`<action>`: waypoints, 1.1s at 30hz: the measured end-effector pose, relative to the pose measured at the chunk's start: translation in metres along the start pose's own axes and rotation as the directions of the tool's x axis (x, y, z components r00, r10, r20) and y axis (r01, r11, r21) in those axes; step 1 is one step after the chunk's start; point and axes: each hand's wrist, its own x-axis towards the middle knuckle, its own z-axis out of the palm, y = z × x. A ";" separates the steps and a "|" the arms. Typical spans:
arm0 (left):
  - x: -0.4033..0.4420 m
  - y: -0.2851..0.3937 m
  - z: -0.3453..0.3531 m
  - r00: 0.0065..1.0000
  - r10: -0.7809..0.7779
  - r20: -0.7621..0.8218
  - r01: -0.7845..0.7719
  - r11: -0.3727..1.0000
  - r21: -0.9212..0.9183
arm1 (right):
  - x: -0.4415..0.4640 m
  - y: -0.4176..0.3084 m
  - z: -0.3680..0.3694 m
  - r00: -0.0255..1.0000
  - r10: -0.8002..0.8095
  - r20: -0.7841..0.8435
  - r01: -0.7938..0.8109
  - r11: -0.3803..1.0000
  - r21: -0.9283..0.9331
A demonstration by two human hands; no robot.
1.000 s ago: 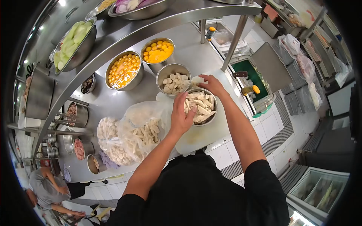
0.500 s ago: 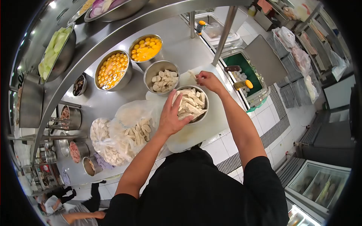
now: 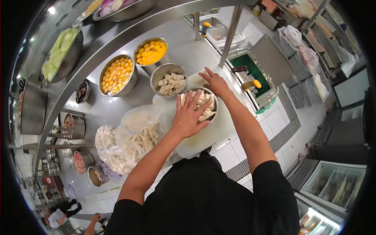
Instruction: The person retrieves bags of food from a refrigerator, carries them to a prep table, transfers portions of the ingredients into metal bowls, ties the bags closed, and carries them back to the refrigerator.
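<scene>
My left hand (image 3: 191, 114) lies palm down, fingers spread, on the pale cut pieces (image 3: 206, 112) that fill a metal bowl (image 3: 214, 116). Just beyond that bowl, my right hand (image 3: 216, 83) is stretched out low over the white cutting board (image 3: 229, 117), its fingers apart and no object visible in them. Against the far left of the filled bowl stands another metal bowl (image 3: 156, 72) of pale rounded pieces (image 3: 171, 84). An open plastic bag (image 3: 135, 117) with more pale pieces (image 3: 145, 137) lies left of the board.
Two metal pots of egg yolks (image 3: 117, 76) (image 3: 151, 53) stand farther back. A steel shelf (image 3: 117, 37) arches over the counter, its post (image 3: 231, 35) at the right. A green-lined bin (image 3: 254, 64) holds a dark-handled tool (image 3: 239, 69). Another person's forearm (image 3: 92, 224) shows at lower left.
My right hand has gone from pinching a pale piece to spread fingers, the piece no longer visible in it. My left hand has slid from the bowl's left side onto the pieces.
</scene>
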 end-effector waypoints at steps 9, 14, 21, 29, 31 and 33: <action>-0.062 -0.034 0.001 0.924 -0.205 -0.323 0.104 0.947 -0.303 | -0.016 0.017 -0.011 0.949 0.308 0.061 -0.313 0.912 0.264; -0.069 -0.029 0.007 0.919 -0.160 -0.360 0.062 0.961 -0.269 | -0.094 -0.016 -0.090 0.951 0.270 0.148 -0.244 0.366 0.898; -0.041 -0.016 0.004 0.966 -0.064 -0.251 0.023 0.987 -0.162 | -0.144 -0.099 -0.080 0.998 -0.045 0.048 0.003 0.760 0.650; -0.045 -0.025 0.022 0.975 -0.070 -0.211 0.000 0.950 -0.314 | -0.144 -0.100 -0.045 0.995 -0.040 -0.088 0.062 0.964 0.260; -0.045 -0.023 0.021 0.972 -0.054 -0.228 -0.021 0.949 -0.314 | -0.146 -0.095 -0.043 0.996 -0.039 -0.086 0.062 0.956 0.286; -0.046 -0.022 0.018 0.970 -0.042 -0.240 -0.036 0.950 -0.311 | -0.147 -0.103 -0.048 0.996 -0.037 -0.082 0.061 0.946 0.319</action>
